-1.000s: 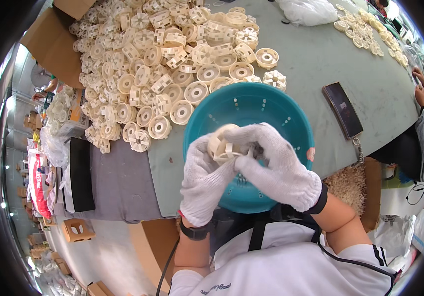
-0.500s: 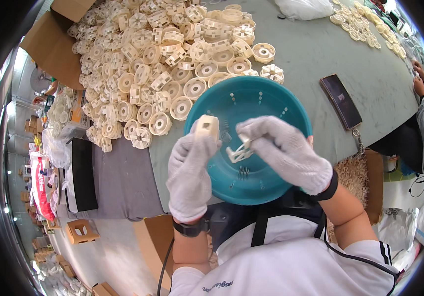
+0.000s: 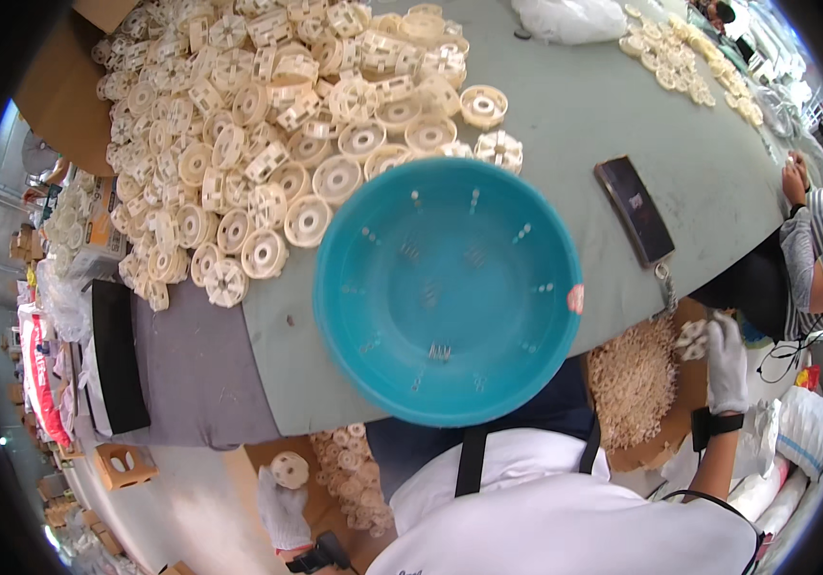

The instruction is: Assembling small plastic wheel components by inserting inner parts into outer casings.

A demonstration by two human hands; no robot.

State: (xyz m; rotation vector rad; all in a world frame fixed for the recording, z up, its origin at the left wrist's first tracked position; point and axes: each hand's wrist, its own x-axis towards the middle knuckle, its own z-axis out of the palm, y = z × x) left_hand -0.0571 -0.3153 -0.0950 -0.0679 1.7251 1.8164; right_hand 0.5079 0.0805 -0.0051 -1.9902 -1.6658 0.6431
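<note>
We have the left hand (image 3: 282,513), in a white knit glove, curled with its fingers against a round cream hub (image 3: 289,470), below the counter's near edge toward its left end. The hub looks like moulded plastic: we judge it light and stiff, a little slick under knit fabric, with thin parts that could crack if squeezed hard. The outer rim seems the best place to take hold, fingers and thumb on opposite sides (the central hole gives little to pinch).

Our right hand (image 3: 726,369), also gloved, is off the counter's near edge to the right, its fingers fairly straight and close together. A small white plastic piece (image 3: 691,339) shows just beside them; we cannot tell whether it is gripped. It looks light and thin, so we would pinch it gently.

The teal basin (image 3: 565,331) straddles the counter (image 3: 550,125) at its near edge, with small coil springs (image 3: 439,352) on its floor. The cardboard box (image 3: 687,398) at the right holds a mass of small cream pieces (image 3: 630,383); below the near edge, more cream hubs (image 3: 346,465) fill a lower spot. A large heap of hubs (image 3: 337,180) covers the counter's far left part.
</note>
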